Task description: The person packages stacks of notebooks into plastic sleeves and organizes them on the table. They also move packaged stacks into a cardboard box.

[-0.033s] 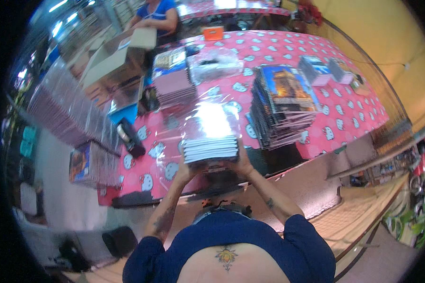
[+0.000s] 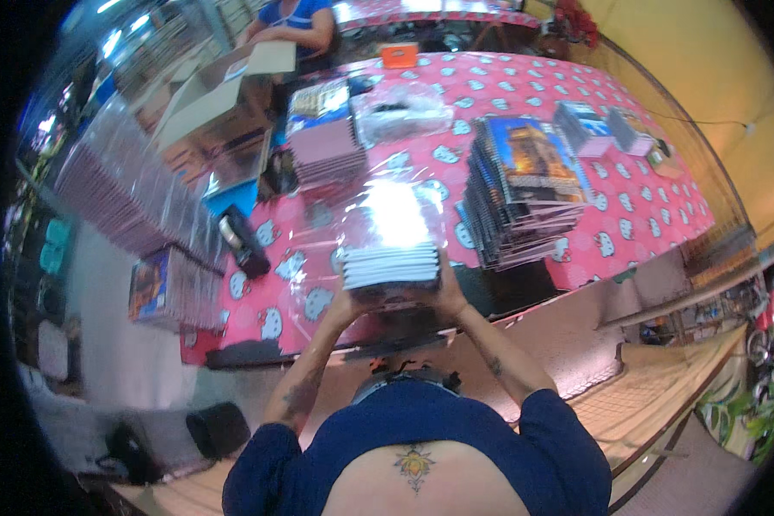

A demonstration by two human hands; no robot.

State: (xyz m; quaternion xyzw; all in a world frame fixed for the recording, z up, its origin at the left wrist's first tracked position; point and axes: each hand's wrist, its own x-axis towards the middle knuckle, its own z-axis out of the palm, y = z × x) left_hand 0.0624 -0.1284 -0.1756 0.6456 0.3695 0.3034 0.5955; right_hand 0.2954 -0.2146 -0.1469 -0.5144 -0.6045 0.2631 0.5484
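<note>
At the table's near edge, my left hand [image 2: 346, 306] and my right hand [image 2: 450, 297] press in from both sides of a small stack of notebooks [image 2: 391, 267]. The white page edges of the stack face me. Clear plastic film [image 2: 361, 219] lies over and beyond the stack, with a bright glare on it. Whether the stack is fully inside a bag, I cannot tell. My fingers are partly hidden by the stack. To the right of my right hand stands a tall pile of spiral notebooks [image 2: 533, 176] with a lit tower on the cover.
A black tape dispenser [image 2: 242, 242] sits left of my hands, near tall plastic-wrapped notebook stacks [image 2: 133, 189]. Behind are another notebook pile [image 2: 327, 142], plastic bags [image 2: 400, 116] and an open cardboard box [image 2: 219, 112], with a person beside it. Smaller stacks [image 2: 585, 129] stand far right on the pink tablecloth [image 2: 623, 202].
</note>
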